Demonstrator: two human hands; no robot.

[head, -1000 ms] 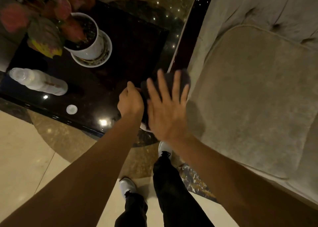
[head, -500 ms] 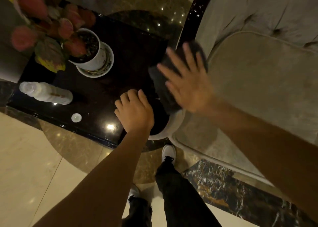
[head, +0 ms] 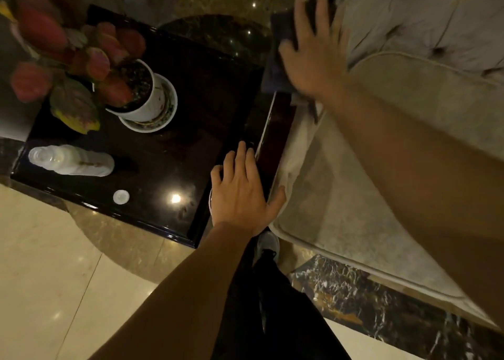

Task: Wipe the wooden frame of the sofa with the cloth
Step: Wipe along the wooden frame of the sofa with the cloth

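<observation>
The sofa's dark glossy wooden armrest frame [head: 275,138] runs from the lower middle up toward the top right. My right hand [head: 311,51] lies flat, fingers spread, pressing a dark cloth [head: 278,67] onto the far part of that frame. The cloth shows only around the palm and fingers. My left hand [head: 241,196] rests on the near end of the frame, fingers slightly apart and holding nothing. The beige upholstered seat cushion [head: 409,141] lies to the right of the frame.
A black glossy side table [head: 177,155] stands left of the armrest. On it are a white potted plant [head: 144,97] with red leaves, a clear bottle [head: 73,160] lying on its side and its cap [head: 121,196]. My legs and shoes stand on the marble floor below.
My right hand has slid the cloth farther up along the frame, away from me. My left hand has shifted onto the near end of the armrest and its fingers have spread flat.
</observation>
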